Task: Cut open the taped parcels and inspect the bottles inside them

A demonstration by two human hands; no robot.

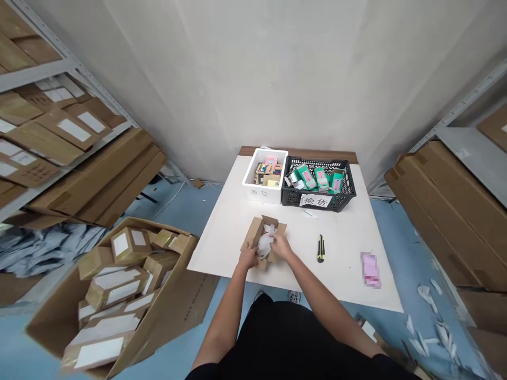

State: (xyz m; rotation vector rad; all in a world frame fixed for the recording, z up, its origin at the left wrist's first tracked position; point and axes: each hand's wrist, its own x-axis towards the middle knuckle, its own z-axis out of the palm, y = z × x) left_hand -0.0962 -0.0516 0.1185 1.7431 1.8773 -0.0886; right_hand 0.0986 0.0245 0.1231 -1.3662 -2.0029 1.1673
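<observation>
An opened cardboard box (253, 235) lies on the white table near its front edge, flaps spread. My left hand (248, 257) grips the box at its lower left side. Inside the box is whitish translucent plastic wrapping (266, 241); what it wraps, if anything, I cannot make out. My right hand (279, 245) reaches over the box's right side, its fingers pinched on the plastic wrapping. To the right of the box, a black and yellow utility knife (320, 248) rests on the table.
Behind stand a white bin (264, 195) of small boxes and a black crate (291, 198) holding green-and-pink boxes. A blurred pink item (371, 269) lies at the table's right. A large carton (190, 248) of parcels stands on the floor at left. Loaded shelves (35, 74) flank the table.
</observation>
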